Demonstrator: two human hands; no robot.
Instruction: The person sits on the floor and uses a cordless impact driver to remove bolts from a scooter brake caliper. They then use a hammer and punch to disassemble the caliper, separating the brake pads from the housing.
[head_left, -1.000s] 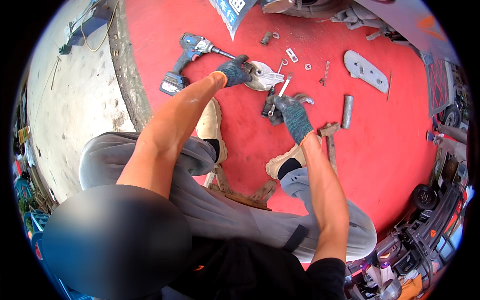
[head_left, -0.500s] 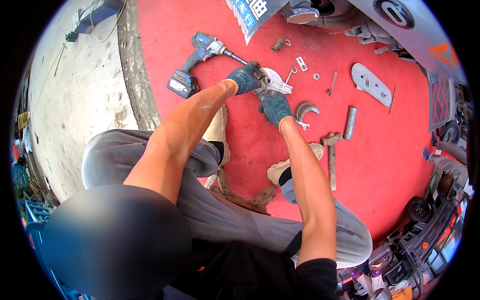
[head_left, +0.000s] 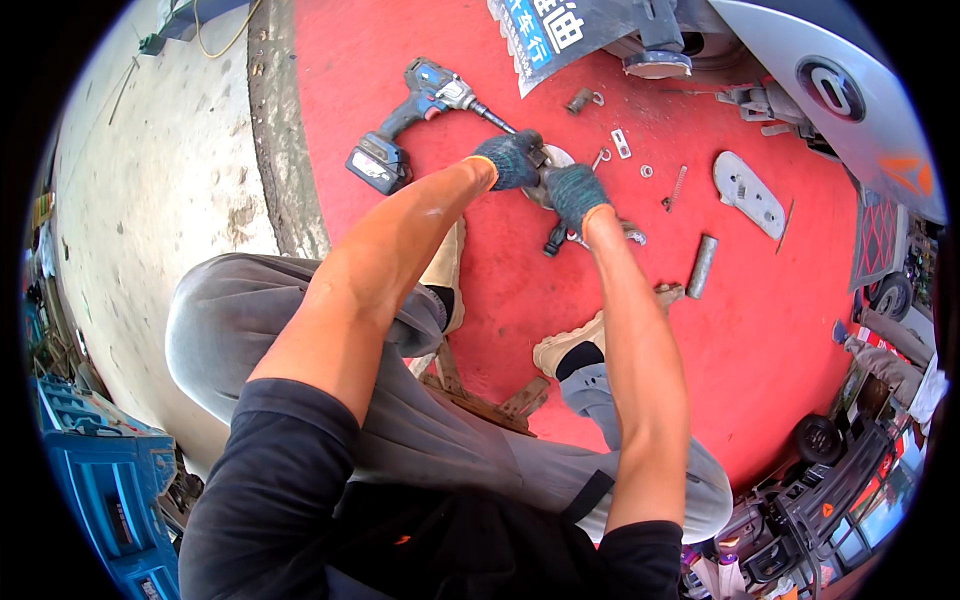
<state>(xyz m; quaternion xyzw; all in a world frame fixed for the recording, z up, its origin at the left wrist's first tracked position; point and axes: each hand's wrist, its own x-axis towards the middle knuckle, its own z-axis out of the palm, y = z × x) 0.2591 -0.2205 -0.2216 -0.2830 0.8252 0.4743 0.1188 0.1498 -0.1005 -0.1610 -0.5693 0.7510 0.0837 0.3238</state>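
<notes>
My left hand [head_left: 512, 160], in a dark green work glove, grips the left side of a round metal brake plate [head_left: 557, 156]. My right hand [head_left: 578, 195], gloved alike, is closed on the plate's right side and covers much of it. A small black piece [head_left: 555, 238] shows just below my right hand; what it belongs to is unclear. A curved brake shoe [head_left: 632, 232] lies by my right wrist, partly hidden. The cordless impact wrench [head_left: 425, 98] lies to the left, its long socket tip close to my left hand.
On the red floor lie a flat oval metal cover [head_left: 748, 195], a spring [head_left: 679, 186], a small slotted plate [head_left: 621, 144], a ring [head_left: 646, 171] and a metal tube [head_left: 703, 266]. My right forearm hides most of a hammer [head_left: 668, 293]. A vehicle's silver body [head_left: 770, 45] stands at far right.
The view has shifted, so the floor items sit a little further right. My right hand has turned over the brake plate and hides more of it. The black piece has come into sight below.
</notes>
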